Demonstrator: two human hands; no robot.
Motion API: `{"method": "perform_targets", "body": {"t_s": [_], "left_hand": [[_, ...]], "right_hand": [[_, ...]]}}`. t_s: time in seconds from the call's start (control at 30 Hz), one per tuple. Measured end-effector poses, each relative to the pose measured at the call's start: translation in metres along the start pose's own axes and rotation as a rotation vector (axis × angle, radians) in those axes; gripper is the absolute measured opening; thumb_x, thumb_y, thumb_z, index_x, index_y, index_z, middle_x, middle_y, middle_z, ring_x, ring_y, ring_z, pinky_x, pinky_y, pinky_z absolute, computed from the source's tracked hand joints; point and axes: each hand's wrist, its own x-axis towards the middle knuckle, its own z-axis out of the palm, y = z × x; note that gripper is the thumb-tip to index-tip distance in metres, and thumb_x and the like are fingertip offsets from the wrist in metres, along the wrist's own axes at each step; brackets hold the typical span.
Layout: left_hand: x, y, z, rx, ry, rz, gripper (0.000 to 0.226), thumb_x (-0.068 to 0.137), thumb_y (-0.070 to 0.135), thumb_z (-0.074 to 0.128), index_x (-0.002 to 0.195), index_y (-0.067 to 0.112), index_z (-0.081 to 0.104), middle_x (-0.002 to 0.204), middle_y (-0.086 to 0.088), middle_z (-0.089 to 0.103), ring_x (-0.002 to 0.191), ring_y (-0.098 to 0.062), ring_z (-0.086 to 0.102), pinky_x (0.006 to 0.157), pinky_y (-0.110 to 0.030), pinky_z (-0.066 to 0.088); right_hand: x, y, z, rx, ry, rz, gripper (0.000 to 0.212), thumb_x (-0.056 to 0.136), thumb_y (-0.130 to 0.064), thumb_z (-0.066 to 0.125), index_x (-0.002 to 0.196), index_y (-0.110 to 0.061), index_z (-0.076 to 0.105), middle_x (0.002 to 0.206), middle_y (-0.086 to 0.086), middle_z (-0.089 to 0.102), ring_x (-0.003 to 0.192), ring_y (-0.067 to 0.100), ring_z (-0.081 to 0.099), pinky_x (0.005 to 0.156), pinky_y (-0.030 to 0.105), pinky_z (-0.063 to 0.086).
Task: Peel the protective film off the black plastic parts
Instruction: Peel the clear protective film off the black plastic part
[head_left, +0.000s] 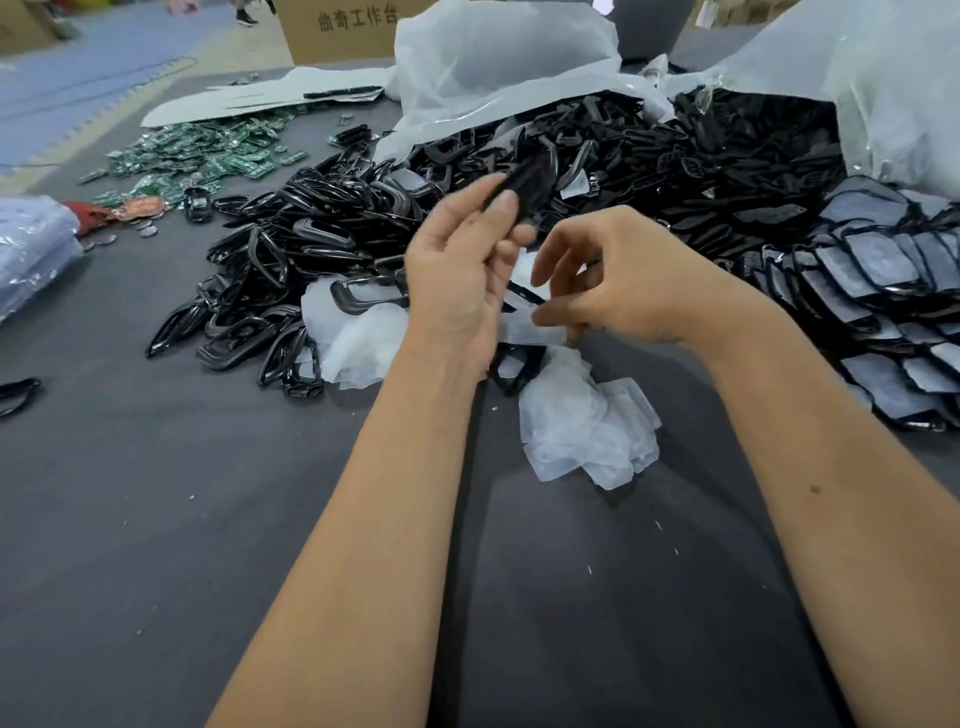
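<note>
My left hand (462, 270) grips a black plastic part (530, 179), raised and blurred above the piles. My right hand (623, 280) pinches a piece of white protective film (530, 325) between thumb and fingers, just right of the left hand. Below both hands lies a heap of peeled film (587, 431) on the grey table (208, 519). A pile of glossy black frames (291, 260) spreads to the left. To the right lie rows of black parts still covered with film (883, 291).
Green circuit boards (208, 156) are scattered at the back left. Large white plastic bags (493, 57) full of black parts stand behind. A cardboard box (343, 26) stands at the back. Clear packets (31, 249) lie at the left edge.
</note>
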Motion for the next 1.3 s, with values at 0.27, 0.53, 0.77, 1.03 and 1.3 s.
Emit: {"method": "perform_targets", "body": {"t_s": [0.27,0.53,0.77,1.03,1.3], "left_hand": [[-0.005,-0.027,0.002,0.426,0.11,0.063,0.015,0.091,-0.007,0.069,0.096,0.007,0.07,0.055,0.008,0.064,0.05,-0.007,0.061,0.052,-0.02,0.05],[0.005,-0.011,-0.013,0.661,0.211,0.434,0.011,0.09,-0.003,0.07,0.097,0.006,0.071,0.093,-0.018,0.073,0.057,-0.018,0.071,0.062,-0.038,0.06],[0.012,-0.013,-0.018,0.583,0.2,0.28,0.013,0.089,-0.006,0.069,0.097,0.005,0.073,0.083,-0.013,0.068,0.058,-0.018,0.07,0.058,-0.025,0.054],[0.011,-0.012,-0.019,0.587,0.11,0.181,0.021,0.089,-0.008,0.065,0.096,0.009,0.074,0.081,-0.012,0.069,0.058,-0.017,0.07,0.058,-0.021,0.052],[0.006,-0.015,-0.018,0.643,-0.033,0.173,0.026,0.085,-0.006,0.065,0.098,0.014,0.076,0.088,-0.013,0.073,0.063,-0.018,0.072,0.059,-0.019,0.053]], "right_hand": [[-0.015,0.021,-0.015,0.32,-0.11,0.022,0.019,0.092,0.0,0.072,0.105,-0.013,0.079,0.077,0.002,0.073,0.063,0.009,0.062,0.056,0.017,0.051],[0.0,0.011,0.018,0.925,0.223,0.05,0.018,0.097,0.005,0.06,0.088,-0.007,0.068,0.068,0.002,0.063,0.06,0.015,0.061,0.051,0.019,0.046],[0.007,0.012,0.031,1.002,0.284,0.101,0.018,0.096,0.003,0.063,0.083,-0.01,0.064,0.065,0.002,0.062,0.056,0.015,0.057,0.043,0.02,0.039],[0.002,0.015,0.028,1.143,0.262,0.075,0.025,0.096,-0.005,0.054,0.074,-0.017,0.05,0.08,0.003,0.068,0.064,0.017,0.06,0.047,0.021,0.036],[0.0,0.02,0.025,1.207,0.299,-0.013,0.025,0.091,-0.009,0.059,0.074,-0.015,0.042,0.078,0.001,0.069,0.053,0.009,0.042,0.042,0.019,0.03]]}}
